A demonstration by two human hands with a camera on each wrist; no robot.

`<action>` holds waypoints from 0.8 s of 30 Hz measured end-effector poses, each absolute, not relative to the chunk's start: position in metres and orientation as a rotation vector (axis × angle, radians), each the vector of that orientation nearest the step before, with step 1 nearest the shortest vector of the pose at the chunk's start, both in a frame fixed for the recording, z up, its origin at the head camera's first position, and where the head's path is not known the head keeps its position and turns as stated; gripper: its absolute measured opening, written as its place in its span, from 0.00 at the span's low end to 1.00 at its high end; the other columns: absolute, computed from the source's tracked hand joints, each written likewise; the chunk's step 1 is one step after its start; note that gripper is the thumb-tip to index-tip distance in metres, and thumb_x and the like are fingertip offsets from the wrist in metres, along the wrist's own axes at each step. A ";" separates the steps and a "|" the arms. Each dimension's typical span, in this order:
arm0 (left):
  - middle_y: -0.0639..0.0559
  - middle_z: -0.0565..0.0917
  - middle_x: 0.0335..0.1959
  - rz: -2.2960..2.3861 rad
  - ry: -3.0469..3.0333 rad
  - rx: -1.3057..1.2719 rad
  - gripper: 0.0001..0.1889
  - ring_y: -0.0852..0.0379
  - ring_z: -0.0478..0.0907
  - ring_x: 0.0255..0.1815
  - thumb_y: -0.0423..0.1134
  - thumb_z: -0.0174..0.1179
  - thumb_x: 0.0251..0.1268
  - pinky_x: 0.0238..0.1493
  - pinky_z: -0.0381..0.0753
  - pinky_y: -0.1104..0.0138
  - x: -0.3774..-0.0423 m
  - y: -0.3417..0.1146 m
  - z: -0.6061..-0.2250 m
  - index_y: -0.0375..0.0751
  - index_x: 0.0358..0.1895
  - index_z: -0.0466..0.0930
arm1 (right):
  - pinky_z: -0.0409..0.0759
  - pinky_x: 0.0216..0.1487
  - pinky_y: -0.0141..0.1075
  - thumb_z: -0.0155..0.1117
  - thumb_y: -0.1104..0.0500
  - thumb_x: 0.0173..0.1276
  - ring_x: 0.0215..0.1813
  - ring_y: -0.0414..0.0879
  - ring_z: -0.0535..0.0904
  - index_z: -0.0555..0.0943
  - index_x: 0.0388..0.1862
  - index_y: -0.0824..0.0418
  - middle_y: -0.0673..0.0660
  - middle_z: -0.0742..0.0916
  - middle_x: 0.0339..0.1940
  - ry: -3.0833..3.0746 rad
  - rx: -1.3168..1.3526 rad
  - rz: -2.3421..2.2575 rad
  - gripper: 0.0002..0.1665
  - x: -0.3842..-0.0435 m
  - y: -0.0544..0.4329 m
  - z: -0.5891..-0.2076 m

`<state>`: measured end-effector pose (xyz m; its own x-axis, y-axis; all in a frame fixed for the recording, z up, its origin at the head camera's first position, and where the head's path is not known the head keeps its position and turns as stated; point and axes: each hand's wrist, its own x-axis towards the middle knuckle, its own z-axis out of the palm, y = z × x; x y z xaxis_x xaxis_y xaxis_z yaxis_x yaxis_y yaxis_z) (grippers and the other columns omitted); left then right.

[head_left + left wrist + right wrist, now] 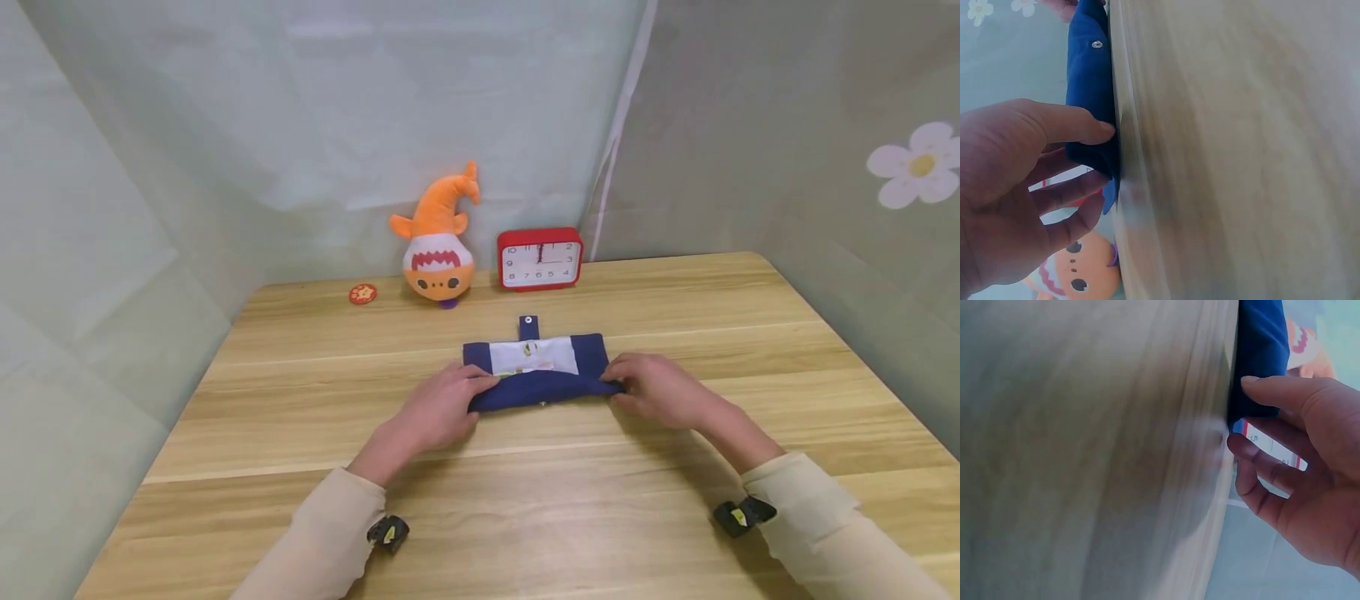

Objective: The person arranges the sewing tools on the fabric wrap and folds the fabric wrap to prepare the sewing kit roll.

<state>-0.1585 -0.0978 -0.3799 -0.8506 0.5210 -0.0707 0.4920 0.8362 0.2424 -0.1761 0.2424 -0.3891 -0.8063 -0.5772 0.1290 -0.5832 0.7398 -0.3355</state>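
Note:
A navy fabric roll-up case with a white, small-print panel lies on the table, its near part folded up over the panel. From its far edge sticks out a short strap with a metal snap. My left hand pinches the left end of the fold, the thumb lying along the outer side in the left wrist view. At the opposite end, my right hand pinches the fold's corner between thumb and fingers. A second snap shows on the fold's outer face.
Behind the case stand an orange shark plush and a red-framed clock. A small round red piece with a star lies left of the plush. The wooden table meets a pale curtain along its back edge.

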 end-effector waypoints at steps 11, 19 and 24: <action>0.40 0.80 0.71 0.476 2.811 0.840 0.20 0.41 0.76 0.73 0.31 0.57 0.79 0.75 0.73 0.49 -0.166 -0.104 -0.380 0.37 0.71 0.79 | 0.84 0.48 0.44 0.68 0.64 0.73 0.45 0.45 0.84 0.89 0.50 0.62 0.56 0.91 0.47 -2.961 0.890 0.786 0.10 -0.181 0.247 -0.386; 0.42 0.80 0.72 0.652 2.689 0.711 0.20 0.42 0.73 0.76 0.36 0.51 0.84 0.77 0.69 0.48 -0.179 -0.110 -0.379 0.42 0.72 0.78 | 0.81 0.40 0.35 0.65 0.61 0.77 0.41 0.42 0.82 0.87 0.57 0.63 0.57 0.91 0.48 -3.003 0.801 0.915 0.14 -0.189 0.251 -0.387; 0.40 0.79 0.73 0.749 2.623 0.678 0.20 0.40 0.71 0.78 0.38 0.48 0.86 0.78 0.68 0.46 -0.184 -0.115 -0.377 0.40 0.73 0.77 | 0.78 0.34 0.35 0.63 0.59 0.79 0.37 0.43 0.81 0.86 0.60 0.64 0.57 0.90 0.42 -3.043 0.694 1.022 0.16 -0.195 0.250 -0.386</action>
